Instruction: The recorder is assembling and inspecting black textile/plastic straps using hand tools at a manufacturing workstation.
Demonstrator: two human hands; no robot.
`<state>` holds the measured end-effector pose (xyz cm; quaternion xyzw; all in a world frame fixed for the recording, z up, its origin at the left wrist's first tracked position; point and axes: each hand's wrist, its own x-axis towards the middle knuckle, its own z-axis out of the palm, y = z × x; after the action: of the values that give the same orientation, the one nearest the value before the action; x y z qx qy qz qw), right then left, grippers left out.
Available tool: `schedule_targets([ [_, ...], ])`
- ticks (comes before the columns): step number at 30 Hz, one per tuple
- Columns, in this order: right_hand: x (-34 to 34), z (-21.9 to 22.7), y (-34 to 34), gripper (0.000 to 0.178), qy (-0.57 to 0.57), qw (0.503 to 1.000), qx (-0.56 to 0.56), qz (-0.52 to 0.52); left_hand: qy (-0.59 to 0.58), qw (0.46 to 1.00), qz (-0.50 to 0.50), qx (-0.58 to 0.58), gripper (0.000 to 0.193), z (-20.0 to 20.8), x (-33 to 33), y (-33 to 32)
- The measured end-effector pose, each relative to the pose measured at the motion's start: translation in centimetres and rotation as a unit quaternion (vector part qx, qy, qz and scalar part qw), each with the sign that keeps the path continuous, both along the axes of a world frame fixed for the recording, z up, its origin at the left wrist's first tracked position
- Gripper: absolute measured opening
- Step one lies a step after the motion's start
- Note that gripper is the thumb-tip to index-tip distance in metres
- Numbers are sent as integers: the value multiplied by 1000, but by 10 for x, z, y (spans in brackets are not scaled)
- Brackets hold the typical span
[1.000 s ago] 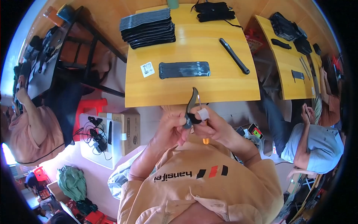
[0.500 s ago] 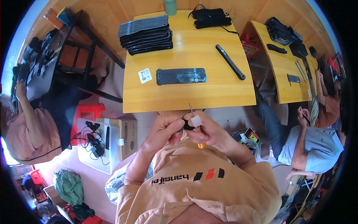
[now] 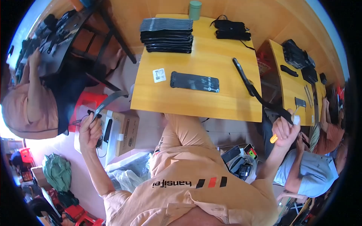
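Observation:
My left hand (image 3: 90, 132) is raised at the left, fingers closed on the end of a dark strap (image 3: 107, 101) that curves toward the table. Out at the right, my right hand (image 3: 285, 132) is closed on another length of black strap (image 3: 268, 105), whose far end reaches the table edge. In the same fist is an orange-handled tool (image 3: 274, 138); its kind cannot be made out. A small white piece (image 3: 296, 119) shows by the fingers. On the table lie a flat black packaged piece (image 3: 194, 82), a white label (image 3: 159, 75) and a slim black strip (image 3: 243, 75).
A stack of folded dark pieces (image 3: 166, 35) stands on the yellow table (image 3: 162, 103), with a green canister (image 3: 195, 10) and a black bundle (image 3: 232, 30) behind. Co-workers (image 3: 28, 109) sit at both sides. A cardboard box (image 3: 128, 132) is at the left below.
My hands were together in front of my chest, working at a dark strap with the orange-handled tool. Now they are spread wide, each with a length of strap. The view has shifted.

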<state>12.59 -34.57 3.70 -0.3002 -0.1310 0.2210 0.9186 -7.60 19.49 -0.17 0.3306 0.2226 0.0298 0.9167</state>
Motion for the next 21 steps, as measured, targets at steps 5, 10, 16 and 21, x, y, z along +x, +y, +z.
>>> schedule_targets([
  [5,-10,14,19,20,-59,991,-116,-42,13,972,39,230,28,-1,46,-55],
  [10,-11,28,35,31,-156,966,-205,-5,-43,966,61,247,23,-21,69,-83],
  [16,-13,21,34,33,-152,952,-265,-15,-27,956,87,278,23,-34,88,-99],
  [21,-16,14,38,32,-119,942,-313,-15,133,942,92,295,27,-102,91,-109],
])
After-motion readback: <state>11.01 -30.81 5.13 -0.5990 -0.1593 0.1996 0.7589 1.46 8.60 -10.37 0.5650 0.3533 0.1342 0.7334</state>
